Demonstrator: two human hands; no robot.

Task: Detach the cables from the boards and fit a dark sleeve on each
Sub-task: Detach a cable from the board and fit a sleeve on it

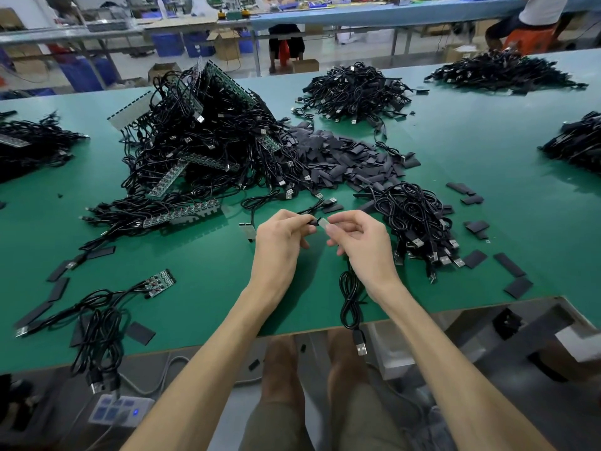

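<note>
Two hands meet over the near middle of a green table (pixel 487 141). It runs wide to both sides and is strewn with black heaps. Left of centre we see a tall pile (pixel 201 131) of boards tangled in cables. To its right lies a heap of flat dark sleeves (pixel 341 157), and nearer us a bundle (pixel 416 219) of loose cables with plugs fanned out. Single sleeves lie scattered along the near edge, and a small board (pixel 161 283) with cables attached sits at near left. Beyond the table we see a workshop with long blue benches and blue bins and cartons on the floor. Two people sit on stools there, one hidden above the waist by a bench, the other cut off at the shoulders by the top edge.

The left hand (pixel 279 237) pinches a black cable end (pixel 311 221) between thumb and forefinger. The right hand (pixel 359 244) pinches a small pale piece (pixel 323 223) that touches that end. We cannot tell whether the piece is a plug or a bit of board. A looped cable (pixel 349 297) hangs from under the right hand over the table edge, its plug (pixel 361 348) dangling free; the palm hides where it joins. A power strip (pixel 117 410) shows below the edge at near left.
</note>
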